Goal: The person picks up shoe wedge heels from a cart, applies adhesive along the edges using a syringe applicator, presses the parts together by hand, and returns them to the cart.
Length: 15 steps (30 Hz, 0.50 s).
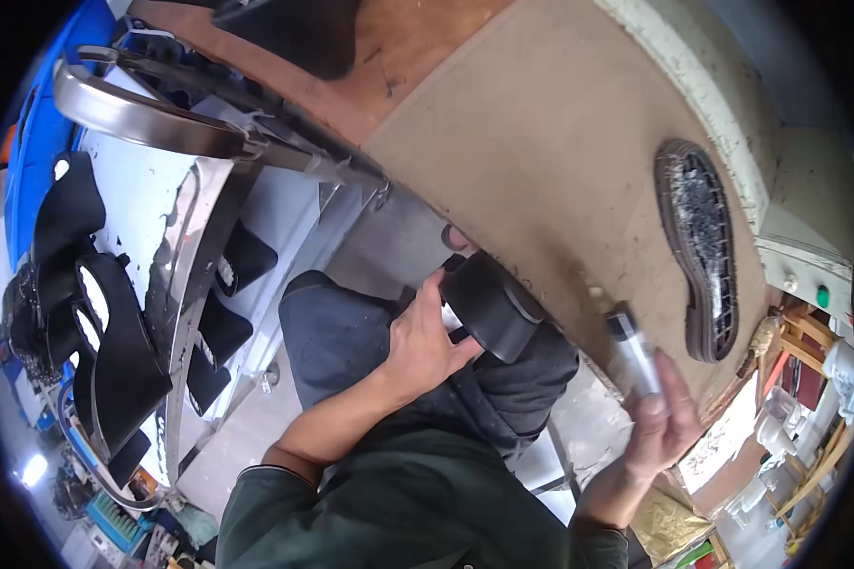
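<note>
My left hand (pixel 417 337) is closed round a black wedge-heeled shoe (pixel 495 308), held over my lap beside the bench edge. In my right hand (pixel 662 422) is a short, pale tool with a dark end (pixel 638 353), gripped between thumb and fingers above the near edge of the bench. Its exact kind is blurred. Farther right on the brown bench top (pixel 512 142) lies a dark shoe sole (pixel 697 251), hollow side up, with a ribbed edge and whitish residue inside. Neither hand touches that sole.
A metal rack (pixel 152 123) at left carries several black wedge-heeled slippers (pixel 128 351) on pale shelves. At the far end of the bench sits a black object (pixel 299 33). A pale ledge (pixel 702 95) borders the right side, with a green knob (pixel 823 296) on it.
</note>
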Each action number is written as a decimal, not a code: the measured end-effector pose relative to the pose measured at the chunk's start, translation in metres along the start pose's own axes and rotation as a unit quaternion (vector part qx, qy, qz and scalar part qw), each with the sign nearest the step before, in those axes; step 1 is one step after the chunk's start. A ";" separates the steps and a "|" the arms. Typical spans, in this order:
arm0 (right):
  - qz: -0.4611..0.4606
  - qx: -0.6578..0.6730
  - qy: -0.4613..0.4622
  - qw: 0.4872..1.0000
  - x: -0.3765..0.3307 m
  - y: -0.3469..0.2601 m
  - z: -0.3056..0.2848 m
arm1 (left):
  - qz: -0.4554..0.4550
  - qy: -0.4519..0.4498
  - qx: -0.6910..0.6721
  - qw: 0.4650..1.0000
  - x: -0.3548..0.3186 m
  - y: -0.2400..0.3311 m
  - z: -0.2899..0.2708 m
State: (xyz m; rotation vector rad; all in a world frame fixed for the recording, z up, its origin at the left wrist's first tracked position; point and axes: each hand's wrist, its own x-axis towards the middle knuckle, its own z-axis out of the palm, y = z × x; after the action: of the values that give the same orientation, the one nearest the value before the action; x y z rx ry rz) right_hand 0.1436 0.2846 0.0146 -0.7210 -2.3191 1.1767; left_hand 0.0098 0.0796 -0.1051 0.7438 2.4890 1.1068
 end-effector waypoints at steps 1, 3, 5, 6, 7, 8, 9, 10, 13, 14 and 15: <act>-0.011 -0.005 -0.027 1.000 0.000 -0.002 0.011 | 0.054 0.023 0.033 0.998 -0.001 -0.003 -0.001; -0.004 -0.011 -0.066 0.998 -0.002 -0.012 0.026 | 0.056 0.026 0.017 0.998 -0.002 -0.006 0.000; -0.017 0.011 -0.074 0.997 0.005 -0.017 0.032 | 0.063 0.032 -0.005 0.997 -0.003 -0.008 0.002; -0.051 -0.003 -0.087 0.995 0.007 -0.018 0.032 | 0.067 0.040 -0.021 0.997 -0.003 -0.008 0.003; -0.085 -0.016 -0.100 0.991 0.008 -0.018 0.032 | 0.071 0.049 -0.037 0.996 -0.004 -0.009 0.003; -0.088 -0.025 -0.093 0.991 0.007 -0.017 0.032 | 0.068 0.045 -0.041 0.996 -0.005 -0.010 0.004; -0.090 -0.034 -0.087 0.992 0.007 -0.017 0.032 | 0.083 0.049 -0.025 0.995 -0.006 -0.012 0.004; -0.092 -0.032 -0.090 0.991 0.006 -0.017 0.030 | 0.099 0.054 -0.008 0.994 -0.006 -0.013 0.003; -0.102 -0.026 -0.073 0.992 0.004 -0.018 0.030 | 0.099 0.047 -0.024 0.994 -0.004 -0.009 -0.002; -0.103 -0.030 -0.073 0.992 0.004 -0.020 0.028 | 0.101 0.047 -0.027 0.993 -0.003 -0.007 -0.004; -0.105 -0.034 -0.073 0.991 0.004 -0.022 0.026 | 0.097 0.039 -0.024 0.994 -0.003 -0.004 -0.006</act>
State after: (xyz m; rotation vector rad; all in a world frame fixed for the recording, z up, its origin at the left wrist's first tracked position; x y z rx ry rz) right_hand 0.1199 0.2601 0.0193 -0.4132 -2.4935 1.0932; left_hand 0.0083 0.0719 -0.1042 0.9622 2.4861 1.2808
